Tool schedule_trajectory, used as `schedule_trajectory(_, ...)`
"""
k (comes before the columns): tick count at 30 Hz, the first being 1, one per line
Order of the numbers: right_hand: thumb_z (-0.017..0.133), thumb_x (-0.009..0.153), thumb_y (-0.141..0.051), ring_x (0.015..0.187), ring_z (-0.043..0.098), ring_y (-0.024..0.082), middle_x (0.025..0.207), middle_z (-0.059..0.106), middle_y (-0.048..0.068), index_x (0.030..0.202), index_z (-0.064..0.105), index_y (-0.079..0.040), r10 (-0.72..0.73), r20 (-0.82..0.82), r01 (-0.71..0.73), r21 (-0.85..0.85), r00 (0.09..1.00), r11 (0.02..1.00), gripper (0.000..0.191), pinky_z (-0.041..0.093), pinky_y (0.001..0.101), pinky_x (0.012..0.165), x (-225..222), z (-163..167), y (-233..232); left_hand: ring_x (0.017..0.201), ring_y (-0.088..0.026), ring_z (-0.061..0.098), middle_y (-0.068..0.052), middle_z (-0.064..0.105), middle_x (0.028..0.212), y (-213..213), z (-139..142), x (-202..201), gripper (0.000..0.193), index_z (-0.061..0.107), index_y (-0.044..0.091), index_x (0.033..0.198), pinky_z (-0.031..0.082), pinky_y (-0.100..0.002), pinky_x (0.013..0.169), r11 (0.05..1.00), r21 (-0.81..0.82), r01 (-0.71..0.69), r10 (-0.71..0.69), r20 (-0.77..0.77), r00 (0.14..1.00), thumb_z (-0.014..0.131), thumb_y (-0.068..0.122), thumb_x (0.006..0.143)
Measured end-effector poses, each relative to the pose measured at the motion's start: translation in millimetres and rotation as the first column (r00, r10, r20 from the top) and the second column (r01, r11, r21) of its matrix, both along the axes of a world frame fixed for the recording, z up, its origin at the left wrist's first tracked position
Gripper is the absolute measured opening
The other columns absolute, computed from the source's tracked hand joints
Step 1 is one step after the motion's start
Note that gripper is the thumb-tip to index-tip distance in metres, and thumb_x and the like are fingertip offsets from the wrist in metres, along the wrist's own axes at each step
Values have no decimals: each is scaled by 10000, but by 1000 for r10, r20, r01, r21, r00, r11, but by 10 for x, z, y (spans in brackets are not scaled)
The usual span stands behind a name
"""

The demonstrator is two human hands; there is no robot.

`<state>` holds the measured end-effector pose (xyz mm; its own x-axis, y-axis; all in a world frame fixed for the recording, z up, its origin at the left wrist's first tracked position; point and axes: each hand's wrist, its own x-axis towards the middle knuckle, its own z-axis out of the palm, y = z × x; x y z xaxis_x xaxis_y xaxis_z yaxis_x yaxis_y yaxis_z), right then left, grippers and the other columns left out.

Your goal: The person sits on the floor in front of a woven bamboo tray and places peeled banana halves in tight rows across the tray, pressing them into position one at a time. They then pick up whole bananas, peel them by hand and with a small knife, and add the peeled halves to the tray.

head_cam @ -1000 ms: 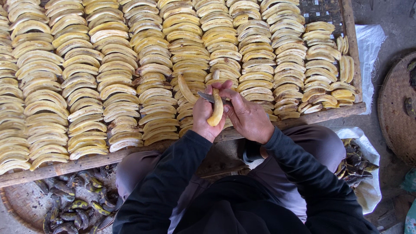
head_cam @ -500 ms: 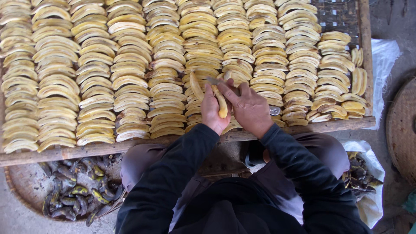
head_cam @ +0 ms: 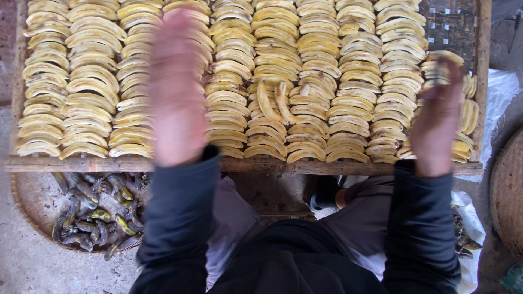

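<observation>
A bamboo drying rack (head_cam: 81, 164) holds many rows of yellow peeled banana slices (head_cam: 348, 81). Two slices (head_cam: 275, 102) lie upright across the rows near the middle front. My left hand (head_cam: 177, 92) hovers over the left rows, blurred, flat and with nothing in it. Over the rack's right end is my right hand (head_cam: 436, 122), also blurred, its fingers stretched out. Something yellow shows at its fingertips, and I cannot tell whether it is held or lies on the rack. Dark sleeves cover both arms. My knees are under the rack's front edge.
A round woven basket (head_cam: 32, 201) of dark banana peels (head_cam: 90, 218) sits on the ground at lower left. At the right are a white plastic sheet (head_cam: 501, 92), another woven tray (head_cam: 509, 190) and a bag with peels (head_cam: 463, 242).
Both hands left the middle, where they held a banana and a knife together. They have swung apart and up, left and right. The view has moved closer to the rack.
</observation>
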<state>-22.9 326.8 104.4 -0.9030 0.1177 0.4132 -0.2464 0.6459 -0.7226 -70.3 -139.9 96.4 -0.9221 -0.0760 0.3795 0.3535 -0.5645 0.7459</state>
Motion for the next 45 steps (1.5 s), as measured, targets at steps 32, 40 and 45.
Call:
schedule_trajectory(32,356,1239,-173,651,449,58,783,497,-22,1308,553,-32,-433,345,444,49,833,894,252,327,216,573,524,-867,1873,1064,-162,638,-77,650,1203,-2205,-2716,1580,282,540,59,1311,557,-289,932,569,-820,-62,767,556,-321,508,237,1094)
schedule_trajectory(40,372,1244,-283,617,497,35,760,514,-64,1273,563,-27,-423,378,426,81,824,901,320,358,213,516,432,-823,1836,1047,-153,629,-66,646,1181,-2108,-2786,1592,306,540,66,1330,548,-281,919,562,-823,-80,772,557,-306,539,260,1092)
schedule_trajectory(45,330,1292,-326,603,462,58,717,480,-9,1122,531,-21,-420,280,430,28,863,903,402,346,214,550,491,-663,1433,1036,-147,623,-59,642,1166,-2054,-2719,1618,323,541,70,1341,543,-275,911,571,-816,-88,766,568,-301,558,274,1090)
